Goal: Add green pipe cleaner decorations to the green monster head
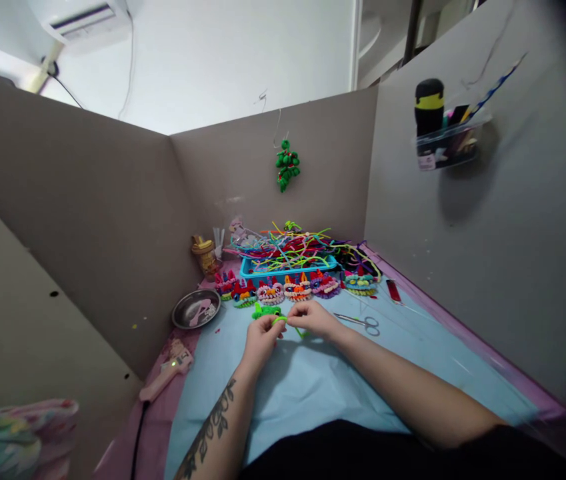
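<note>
My left hand (263, 333) and my right hand (310, 317) are close together over the blue table cover, fingers pinched on a bright lime-green pipe cleaner (279, 321). The strand runs between the two sets of fingertips, and a green end shows below my right hand. Just behind my left fingers is a green fuzzy piece (267, 311) with a dark eye-like spot; whether it is held or lies on the cover I cannot tell. Scissors (363, 323) lie to the right of my right hand. A row of colourful fuzzy animal heads (271, 291) stands behind the hands.
A blue tray (290, 268) heaped with pipe cleaners stands at the back. To the left are a metal bowl (183, 313) with pink pieces, a yellow-lidded jar (207, 257) and a corded pink glue gun (167, 375). Grey partitions (273, 120) enclose the table; a bin (447, 150) hangs right.
</note>
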Action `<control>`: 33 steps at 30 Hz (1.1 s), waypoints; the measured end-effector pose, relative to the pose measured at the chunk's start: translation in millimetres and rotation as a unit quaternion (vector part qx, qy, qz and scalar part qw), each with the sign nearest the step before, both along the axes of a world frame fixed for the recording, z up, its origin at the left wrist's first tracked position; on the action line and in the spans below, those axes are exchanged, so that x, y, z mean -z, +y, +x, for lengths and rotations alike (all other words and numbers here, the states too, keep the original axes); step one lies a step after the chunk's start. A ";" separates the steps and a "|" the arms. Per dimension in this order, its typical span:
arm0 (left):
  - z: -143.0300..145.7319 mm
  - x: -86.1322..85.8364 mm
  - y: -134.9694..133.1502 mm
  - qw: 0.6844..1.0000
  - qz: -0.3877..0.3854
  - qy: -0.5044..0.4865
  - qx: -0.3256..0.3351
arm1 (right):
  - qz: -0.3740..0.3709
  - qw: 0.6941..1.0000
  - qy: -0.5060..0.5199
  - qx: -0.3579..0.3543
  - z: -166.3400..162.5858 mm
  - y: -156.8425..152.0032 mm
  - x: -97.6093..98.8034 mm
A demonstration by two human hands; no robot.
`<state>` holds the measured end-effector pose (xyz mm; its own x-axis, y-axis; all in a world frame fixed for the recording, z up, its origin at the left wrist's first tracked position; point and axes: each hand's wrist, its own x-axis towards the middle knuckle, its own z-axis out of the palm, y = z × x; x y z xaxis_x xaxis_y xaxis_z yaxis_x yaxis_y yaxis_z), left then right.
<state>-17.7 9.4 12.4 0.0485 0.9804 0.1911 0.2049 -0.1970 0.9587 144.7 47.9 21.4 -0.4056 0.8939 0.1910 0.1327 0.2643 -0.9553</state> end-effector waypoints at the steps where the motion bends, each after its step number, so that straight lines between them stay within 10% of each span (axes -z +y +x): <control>1: 0.2 0.0 0.1 1.000 0.005 -0.003 -0.006 | -0.012 1.000 0.009 -0.003 -0.7 0.7 2.3; 33: 5.8 4.6 1.6 0.996 -0.008 -0.089 0.018 | -0.059 0.995 0.078 -0.008 -2.7 -1.4 0.9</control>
